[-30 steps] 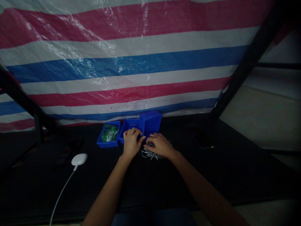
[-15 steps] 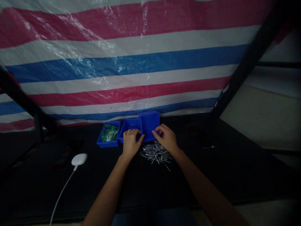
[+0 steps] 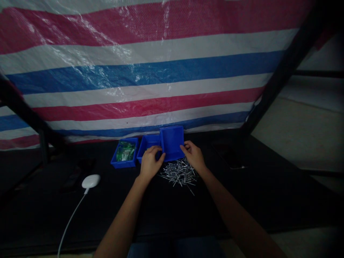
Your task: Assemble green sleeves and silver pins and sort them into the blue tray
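Observation:
A blue bin (image 3: 172, 140) is tilted up on edge, its hollow facing me, with nothing seen inside. My left hand (image 3: 151, 161) grips its left side between thumb and fingers. On its right side, my right hand (image 3: 194, 155) pinches the edge. Just below the bin lies a loose pile of thin silvery metal pins (image 3: 179, 173) on the black table. Behind my left hand stands a second blue bin (image 3: 145, 144), partly covered by the hand. Farther left, a third blue bin (image 3: 123, 165) holds green and clear plastic packets (image 3: 125, 151).
A white round device (image 3: 90, 181) with a white cable lies on the black table (image 3: 172, 211) at the left. To the right rests a dark flat phone-like object (image 3: 229, 157). A striped plastic sheet (image 3: 150, 82) hangs behind, between dark posts.
The tilted bin has shifted slightly to the right. My right hand has moved a little right, onto the bin's right edge, and more of the pin pile shows.

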A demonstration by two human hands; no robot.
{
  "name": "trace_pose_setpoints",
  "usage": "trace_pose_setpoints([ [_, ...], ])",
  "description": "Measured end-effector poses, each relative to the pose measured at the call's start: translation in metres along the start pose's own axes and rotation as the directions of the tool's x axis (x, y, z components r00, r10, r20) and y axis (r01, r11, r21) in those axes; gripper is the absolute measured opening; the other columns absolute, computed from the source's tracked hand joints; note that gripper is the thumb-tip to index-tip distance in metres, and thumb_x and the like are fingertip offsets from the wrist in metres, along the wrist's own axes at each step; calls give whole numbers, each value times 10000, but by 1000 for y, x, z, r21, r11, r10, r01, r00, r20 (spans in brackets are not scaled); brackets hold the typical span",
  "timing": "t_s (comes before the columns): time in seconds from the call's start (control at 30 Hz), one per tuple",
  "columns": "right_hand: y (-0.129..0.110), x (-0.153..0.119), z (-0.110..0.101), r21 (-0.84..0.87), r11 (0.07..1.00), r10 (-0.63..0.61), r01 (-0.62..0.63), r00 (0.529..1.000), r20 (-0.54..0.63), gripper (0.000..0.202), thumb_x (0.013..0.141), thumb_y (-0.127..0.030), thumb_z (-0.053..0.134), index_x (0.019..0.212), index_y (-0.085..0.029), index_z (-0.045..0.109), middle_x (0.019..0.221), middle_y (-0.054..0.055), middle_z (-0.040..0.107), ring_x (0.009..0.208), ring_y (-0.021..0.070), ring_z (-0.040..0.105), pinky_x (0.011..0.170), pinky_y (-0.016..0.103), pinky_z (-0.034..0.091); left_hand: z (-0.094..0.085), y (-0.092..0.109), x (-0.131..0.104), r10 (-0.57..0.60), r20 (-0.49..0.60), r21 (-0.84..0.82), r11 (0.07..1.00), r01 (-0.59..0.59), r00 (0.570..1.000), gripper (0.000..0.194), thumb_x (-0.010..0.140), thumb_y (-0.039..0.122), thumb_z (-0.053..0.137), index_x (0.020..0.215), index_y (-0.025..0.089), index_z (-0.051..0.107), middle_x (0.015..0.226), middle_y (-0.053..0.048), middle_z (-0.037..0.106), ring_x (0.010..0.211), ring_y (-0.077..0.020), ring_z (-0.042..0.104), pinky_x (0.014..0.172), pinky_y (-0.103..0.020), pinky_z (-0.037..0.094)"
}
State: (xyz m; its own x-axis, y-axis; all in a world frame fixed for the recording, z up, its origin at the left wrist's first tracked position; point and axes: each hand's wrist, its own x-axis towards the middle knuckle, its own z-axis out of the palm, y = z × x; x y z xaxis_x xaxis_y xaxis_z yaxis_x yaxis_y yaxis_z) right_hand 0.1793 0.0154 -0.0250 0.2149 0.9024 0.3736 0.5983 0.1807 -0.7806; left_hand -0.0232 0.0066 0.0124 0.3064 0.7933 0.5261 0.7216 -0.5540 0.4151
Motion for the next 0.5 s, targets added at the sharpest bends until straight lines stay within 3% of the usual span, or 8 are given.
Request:
trace_pose_setpoints([
  [0.27, 14, 4, 4, 124, 991, 61, -51, 995, -73, 347, 776, -477, 490, 837, -174, 648, 681, 43, 637, 608, 165, 582, 575, 261, 425, 0, 2, -1, 27, 32, -80, 997, -24, 999, 328, 799, 154, 475, 1108, 225, 559, 1170, -19, 587, 1099, -168, 536, 977, -321, 423],
  [0.5, 20, 7, 10, 271, 950, 160, -157, 987, 13, 396, 751, -504, 507, 829, -152, 670, 767, 72, 682, 671, 198, 624, 583, 283, 454, -2, 2, 0, 35, 48, -78, 996, -31, 998, 350, 777, 120, 464, 1101, 219, 553, 1164, -22, 580, 1083, -169, 537, 963, -317, 427],
])
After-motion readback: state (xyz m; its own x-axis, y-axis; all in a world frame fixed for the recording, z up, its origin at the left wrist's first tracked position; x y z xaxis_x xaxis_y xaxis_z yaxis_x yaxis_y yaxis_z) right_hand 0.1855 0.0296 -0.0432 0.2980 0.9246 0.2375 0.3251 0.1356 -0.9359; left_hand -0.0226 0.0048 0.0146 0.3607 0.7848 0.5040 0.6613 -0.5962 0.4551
